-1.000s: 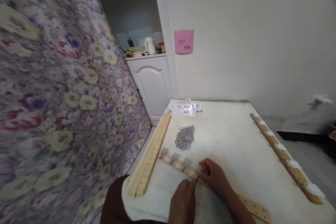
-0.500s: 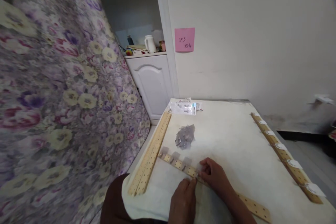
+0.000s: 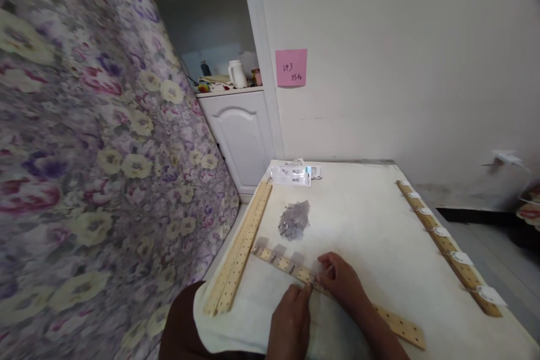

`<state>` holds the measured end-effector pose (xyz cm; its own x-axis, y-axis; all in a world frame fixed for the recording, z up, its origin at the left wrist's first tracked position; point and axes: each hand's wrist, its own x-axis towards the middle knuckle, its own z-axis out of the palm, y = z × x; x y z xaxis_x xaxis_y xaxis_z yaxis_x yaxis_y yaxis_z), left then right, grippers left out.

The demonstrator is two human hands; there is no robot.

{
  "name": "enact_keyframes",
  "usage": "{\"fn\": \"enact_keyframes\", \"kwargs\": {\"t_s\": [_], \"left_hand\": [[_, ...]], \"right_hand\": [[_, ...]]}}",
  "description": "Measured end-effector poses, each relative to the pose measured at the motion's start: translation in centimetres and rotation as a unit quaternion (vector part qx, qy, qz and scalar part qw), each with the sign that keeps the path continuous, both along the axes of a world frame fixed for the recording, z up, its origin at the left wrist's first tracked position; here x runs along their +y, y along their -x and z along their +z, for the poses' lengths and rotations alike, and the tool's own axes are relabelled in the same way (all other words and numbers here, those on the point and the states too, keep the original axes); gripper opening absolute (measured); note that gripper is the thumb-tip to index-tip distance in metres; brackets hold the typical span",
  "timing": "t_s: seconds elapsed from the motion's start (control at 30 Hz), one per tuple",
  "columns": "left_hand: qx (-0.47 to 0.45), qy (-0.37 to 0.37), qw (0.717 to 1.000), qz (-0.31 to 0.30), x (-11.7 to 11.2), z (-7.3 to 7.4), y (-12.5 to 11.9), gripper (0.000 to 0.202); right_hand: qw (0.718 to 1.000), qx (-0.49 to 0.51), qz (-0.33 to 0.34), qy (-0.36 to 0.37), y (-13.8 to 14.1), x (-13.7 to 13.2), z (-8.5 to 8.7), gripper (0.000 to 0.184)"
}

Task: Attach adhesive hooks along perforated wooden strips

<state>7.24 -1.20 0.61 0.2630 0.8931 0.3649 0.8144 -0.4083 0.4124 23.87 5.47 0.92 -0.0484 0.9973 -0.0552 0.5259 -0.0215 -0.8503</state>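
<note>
A narrow wooden strip with holes [image 3: 396, 323] lies slantwise across the table under my hands. Along its left part sit several small metal pieces, each with a clear plastic tab [image 3: 297, 259] standing up behind it. My left hand [image 3: 290, 318] is closed at the near edge of the strip, thumb and fingertips gripping it. My right hand [image 3: 342, 281] is bent over the strip just beside it, finger and thumb pinched near a small clear tab. Exactly what the right fingertips hold is partly hidden. Behind the strip lies a heap of small grey plastic packets [image 3: 294, 220].
Two long perforated wooden strips [image 3: 238, 253] lie along the table's left edge. Another strip [image 3: 449, 247] bearing white round tags lies at the right. Clear printed packaging [image 3: 290, 175] rests at the back left. A floral curtain [image 3: 109, 157] hangs at the left.
The view has shifted slightly. Both hands stay at the same spot on the strip, and a clear tab now shows more plainly by my right fingers.
</note>
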Motion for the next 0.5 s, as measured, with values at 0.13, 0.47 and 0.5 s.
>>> {"fn": "enact_keyframes", "kwargs": {"t_s": [0.13,0.47,0.5], "left_hand": [[-0.036,0.005,0.999,-0.022,0.0,-0.4,0.3,0.041],[-0.041,0.011,0.999,-0.035,0.1,-1.3,0.8,0.045],[-0.034,0.012,0.999,-0.038,0.2,-1.6,0.9,0.047]], "right_hand": [[0.999,0.038,-0.011,-0.029,-1.4,0.0,-0.2,0.034],[0.999,0.01,-0.027,-0.042,-0.9,-0.4,-0.2,0.03],[0.999,0.002,-0.026,-0.044,-0.5,-0.4,-0.1,0.029]]}}
